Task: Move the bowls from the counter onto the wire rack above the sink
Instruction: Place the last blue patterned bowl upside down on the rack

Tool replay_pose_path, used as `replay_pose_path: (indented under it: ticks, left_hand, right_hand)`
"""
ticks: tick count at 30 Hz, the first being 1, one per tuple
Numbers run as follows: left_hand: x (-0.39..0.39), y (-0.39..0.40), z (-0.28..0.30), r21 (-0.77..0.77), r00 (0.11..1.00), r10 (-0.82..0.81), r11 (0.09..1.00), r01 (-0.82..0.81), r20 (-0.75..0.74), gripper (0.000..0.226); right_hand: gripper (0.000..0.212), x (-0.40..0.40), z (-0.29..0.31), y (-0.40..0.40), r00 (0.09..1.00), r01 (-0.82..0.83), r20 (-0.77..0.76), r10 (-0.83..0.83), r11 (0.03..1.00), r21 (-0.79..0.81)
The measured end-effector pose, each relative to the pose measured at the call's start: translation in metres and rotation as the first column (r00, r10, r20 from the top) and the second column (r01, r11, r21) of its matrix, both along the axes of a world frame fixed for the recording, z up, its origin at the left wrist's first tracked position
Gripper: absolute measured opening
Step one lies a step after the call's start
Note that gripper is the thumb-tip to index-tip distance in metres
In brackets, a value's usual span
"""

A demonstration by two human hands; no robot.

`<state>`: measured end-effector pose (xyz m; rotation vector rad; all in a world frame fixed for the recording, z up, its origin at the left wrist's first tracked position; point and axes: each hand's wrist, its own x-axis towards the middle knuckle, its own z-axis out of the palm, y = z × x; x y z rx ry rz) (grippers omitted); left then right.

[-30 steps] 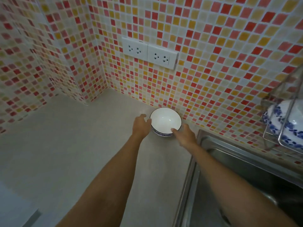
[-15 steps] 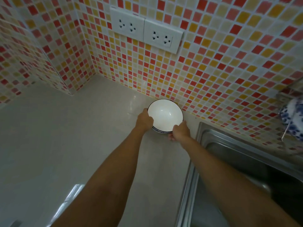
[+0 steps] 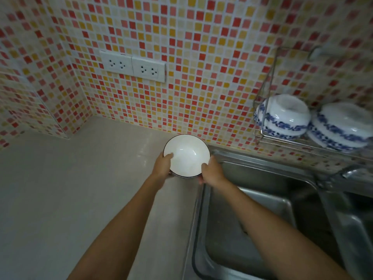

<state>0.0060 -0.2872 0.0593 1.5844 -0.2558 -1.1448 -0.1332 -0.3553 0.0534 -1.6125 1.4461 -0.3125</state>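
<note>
A white bowl (image 3: 186, 156) with a dark rim is held upright between both hands, near the counter's back edge beside the sink. My left hand (image 3: 162, 165) grips its left side with the thumb over the rim. My right hand (image 3: 212, 171) grips its right front side. Whether the bowl still touches the counter (image 3: 70, 188) cannot be told. The wire rack (image 3: 282, 140) hangs on the tiled wall at the upper right, above the sink. On it stand two upside-down white bowls with blue patterns (image 3: 282, 116) (image 3: 343, 128).
A steel double sink (image 3: 252, 209) fills the lower right, with a tap (image 3: 351, 172) at its back edge. Two white wall sockets (image 3: 133, 66) sit on the red and yellow mosaic wall. A wall corner juts out at the far left.
Both hands have closed on the white bowl, which they only reached for a second ago. The view has swung to the right, and the rack with its bowls has come into sight.
</note>
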Motion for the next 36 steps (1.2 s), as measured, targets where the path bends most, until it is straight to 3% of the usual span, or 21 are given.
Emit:
replay_pose_path:
  ticks: [6,13,19,24,27,30,32,34,36]
  left_hand:
    - [-0.067,0.019,0.029,-0.106,0.991,-0.004,0.994,0.018,0.131,0.045]
    - [-0.150,0.034,0.053,-0.184,0.991,-0.020,0.982,0.045,0.134,0.040]
    - [-0.210,0.036,0.087,-0.335,0.972,-0.072,0.931,0.145,0.222,0.048]
    - [-0.233,0.026,0.119,-0.387,0.978,-0.021,0.916,0.102,0.206,0.045]
    - [-0.236,0.015,0.136,-0.399,0.976,-0.009,0.911,0.098,0.219,0.039]
    - [-0.231,0.000,0.156,-0.409,0.976,-0.011,0.907,0.102,0.219,0.040]
    - [-0.226,-0.011,0.171,-0.426,0.975,-0.025,0.897,0.119,0.219,0.046]
    - [-0.221,-0.023,0.185,-0.436,0.970,-0.055,0.886,0.157,0.238,0.049]
    - [-0.216,-0.035,0.197,-0.435,0.952,-0.078,0.877,0.206,0.296,0.047]
  right_hand:
    - [0.042,-0.070,0.029,0.022,1.000,-0.008,0.016,0.009,0.998,-0.068]
    - [0.038,-0.161,0.065,0.038,0.998,-0.024,0.061,0.032,0.992,-0.126]
    - [0.034,-0.222,0.097,0.040,0.989,-0.030,0.137,0.059,0.979,-0.202]
    - [0.022,-0.250,0.131,0.036,0.969,-0.013,0.232,0.089,0.950,-0.313]
    - [0.029,-0.263,0.148,0.020,0.979,0.060,0.198,0.053,0.848,-0.526]
    - [0.038,-0.280,0.152,-0.004,0.984,0.144,0.177,-0.016,0.655,-0.741]
    - [0.037,-0.289,0.144,-0.024,0.994,0.113,0.096,-0.060,0.523,-0.845]
    - [0.044,-0.295,0.131,-0.041,0.990,-0.010,-0.079,-0.118,0.494,-0.869]
    - [0.055,-0.298,0.119,-0.052,0.951,-0.160,-0.273,-0.144,0.525,-0.836]
